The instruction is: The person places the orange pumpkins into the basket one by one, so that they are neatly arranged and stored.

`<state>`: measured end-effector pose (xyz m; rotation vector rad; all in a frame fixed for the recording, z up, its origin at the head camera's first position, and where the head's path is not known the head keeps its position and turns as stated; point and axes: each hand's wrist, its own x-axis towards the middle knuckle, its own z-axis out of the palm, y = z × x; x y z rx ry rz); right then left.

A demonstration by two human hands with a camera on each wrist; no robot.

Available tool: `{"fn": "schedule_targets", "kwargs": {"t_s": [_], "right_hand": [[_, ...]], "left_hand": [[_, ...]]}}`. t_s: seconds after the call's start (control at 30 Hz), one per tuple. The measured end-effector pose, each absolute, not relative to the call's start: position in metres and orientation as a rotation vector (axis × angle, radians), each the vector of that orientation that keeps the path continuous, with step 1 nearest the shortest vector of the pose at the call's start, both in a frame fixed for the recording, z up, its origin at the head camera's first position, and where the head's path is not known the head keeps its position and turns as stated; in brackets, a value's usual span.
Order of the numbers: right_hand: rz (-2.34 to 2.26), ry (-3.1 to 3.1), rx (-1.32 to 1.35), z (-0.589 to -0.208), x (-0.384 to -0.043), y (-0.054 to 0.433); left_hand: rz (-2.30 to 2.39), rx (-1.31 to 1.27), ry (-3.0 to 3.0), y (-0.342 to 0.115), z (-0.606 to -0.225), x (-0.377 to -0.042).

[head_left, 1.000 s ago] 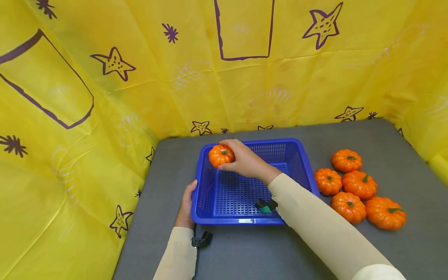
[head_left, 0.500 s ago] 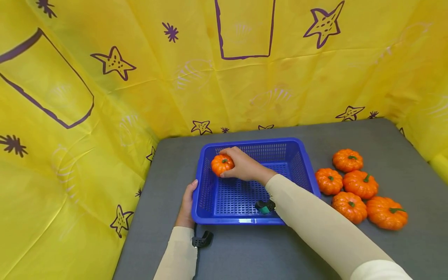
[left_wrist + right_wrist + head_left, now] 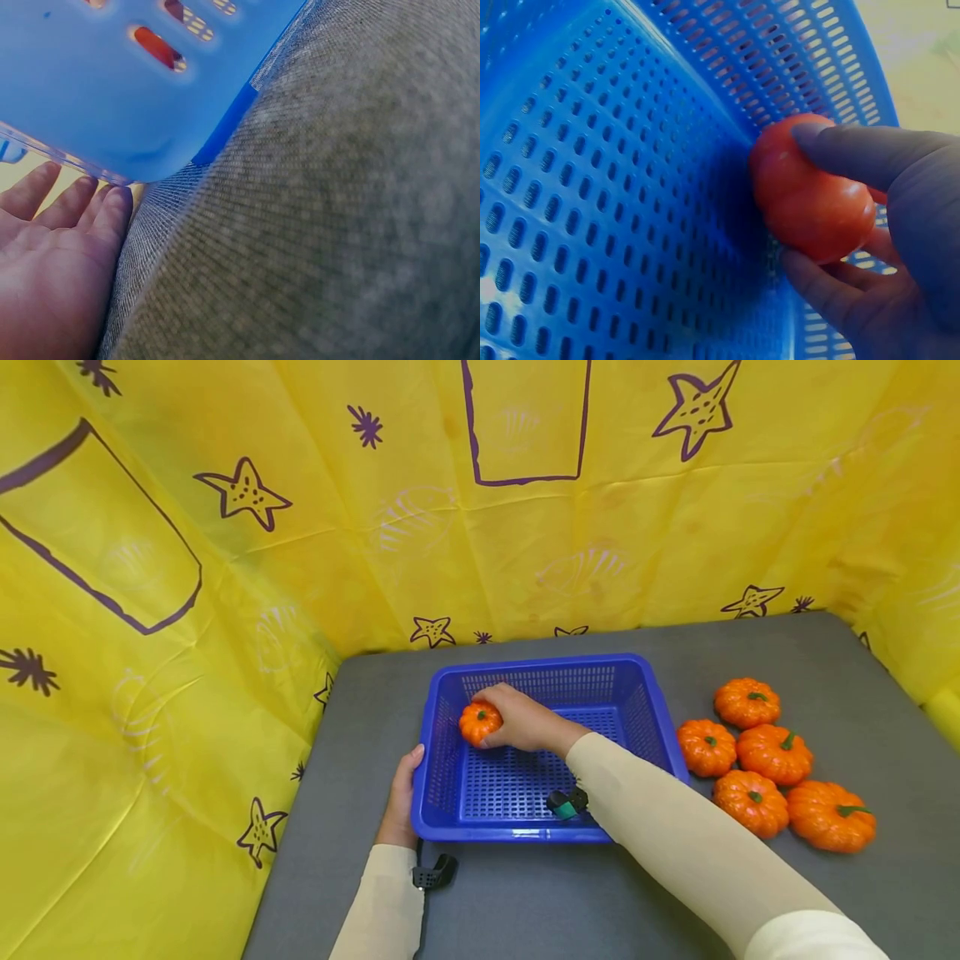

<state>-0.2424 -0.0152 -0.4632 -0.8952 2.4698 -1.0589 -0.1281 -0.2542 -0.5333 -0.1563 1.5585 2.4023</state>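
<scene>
Inside the blue plastic basket (image 3: 517, 834), near its left wall, my right hand (image 3: 522, 720) holds a small orange pumpkin (image 3: 479, 725) with a green stem. Thumb and fingers sit on either side of the pumpkin (image 3: 814, 196) in the right wrist view, low beside the perforated wall and close to the base; whether it touches the base I cannot tell. My left hand (image 3: 400, 793) is at the basket's left side. In the left wrist view the fingertips of the left hand (image 3: 60, 262) touch the basket's rim edge, fingers nearly straight.
Several orange pumpkins (image 3: 774, 755) lie grouped on the grey table (image 3: 555, 902) right of the basket. Yellow cloth (image 3: 517, 560) with purple drawings hangs behind and at both sides. A black strap (image 3: 433, 872) is on the left wrist, another black band (image 3: 567, 803) at the right.
My right hand has lowered the pumpkin deeper into the basket and slightly to the right. The left hand and the basket have stayed in place.
</scene>
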Motion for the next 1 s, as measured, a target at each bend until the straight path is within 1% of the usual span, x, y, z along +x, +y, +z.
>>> {"fn": "schedule_targets", "kwargs": {"t_s": [0.2, 0.57, 1.0], "right_hand": [[-0.999, 2.471, -0.897, -0.4667, -0.2422, -0.0172], [-1.03, 2.47, -0.91, -0.4665, -0.2393, -0.017], [-1.052, 2.482, -0.906, -0.4653, -0.2451, -0.0104]], "left_hand": [[2.412, -0.172, 1.552, -0.2534, -0.534, -0.1281], [2.412, -0.184, 1.571, -0.253, -0.5343, -0.128], [2.423, -0.125, 1.554, -0.2544, -0.5358, -0.1285]]}}
